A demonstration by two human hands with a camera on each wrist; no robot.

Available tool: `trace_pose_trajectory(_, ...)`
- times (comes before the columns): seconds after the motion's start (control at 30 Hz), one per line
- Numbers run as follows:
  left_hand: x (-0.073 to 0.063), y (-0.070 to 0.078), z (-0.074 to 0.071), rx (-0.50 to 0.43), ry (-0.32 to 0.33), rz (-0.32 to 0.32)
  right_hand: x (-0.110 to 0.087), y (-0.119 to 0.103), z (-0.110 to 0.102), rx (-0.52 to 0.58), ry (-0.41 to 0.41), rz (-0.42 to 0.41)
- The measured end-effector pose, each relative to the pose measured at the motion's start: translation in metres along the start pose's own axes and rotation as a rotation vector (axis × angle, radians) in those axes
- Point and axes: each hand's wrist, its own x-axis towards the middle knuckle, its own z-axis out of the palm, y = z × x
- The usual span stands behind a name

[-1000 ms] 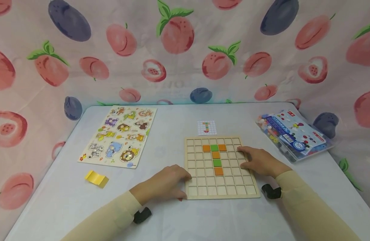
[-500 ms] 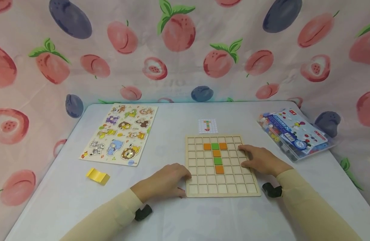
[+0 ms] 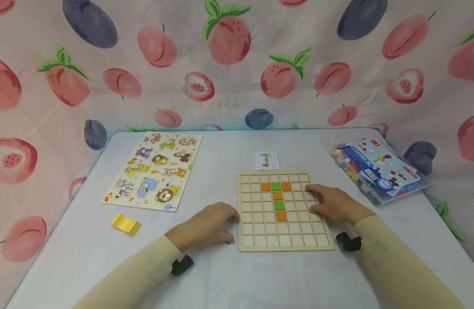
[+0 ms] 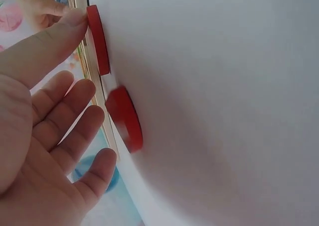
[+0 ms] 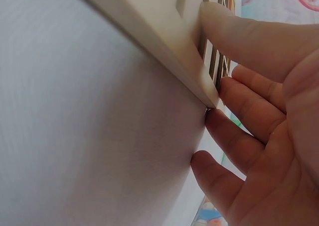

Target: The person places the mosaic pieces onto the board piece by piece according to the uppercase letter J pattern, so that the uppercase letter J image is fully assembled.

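A wooden grid board (image 3: 260, 228) lies on the table, bearing orange tiles (image 3: 281, 216) and green tiles (image 3: 279, 205) in a T shape. My left hand (image 3: 207, 225) hovers just left of it, fingers loosely bent and holding nothing. In the left wrist view, two red pieces (image 4: 125, 120) (image 4: 98, 39) lie along the board's edge; the thumb tip is close to one, and whether they touch I cannot tell. The head view hides these pieces. My right hand (image 3: 339, 204) rests on the board's right edge, with thumb and index finger over the grid.
Behind the board lies a small pattern card (image 3: 266, 160). An animal puzzle board (image 3: 153, 171) is at the left, with a bent yellow piece (image 3: 126, 224) in front. A clear plastic box (image 3: 379, 171) of colourful beads stands at the right. A fruit-printed cloth (image 3: 229, 86) hangs behind.
My left hand has drawn back from the board's left edge, slightly away and to the left. The right hand has stayed on the board. The head view has shifted slightly.
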Motion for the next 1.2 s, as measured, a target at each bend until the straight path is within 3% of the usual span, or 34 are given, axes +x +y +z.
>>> trace_pose_trajectory(0.47,0.010,-0.013,-0.007,-0.054,0.028,-0.131,0.001,-0.001,-0.001,0.017,-0.002,0.005)
trace_pose_trajectory(0.7,0.010,-0.016,-0.012,-0.069,0.028,-0.166,0.001,-0.002,-0.002,0.012,-0.002,0.008)
trace_pose_trajectory(0.93,0.006,-0.017,-0.014,-0.089,-0.014,-0.145,0.001,-0.001,-0.001,0.014,-0.008,0.013)
trace_pose_trajectory(1.2,0.007,-0.016,-0.010,-0.073,0.003,-0.143,0.001,-0.001,0.000,0.013,-0.010,0.022)
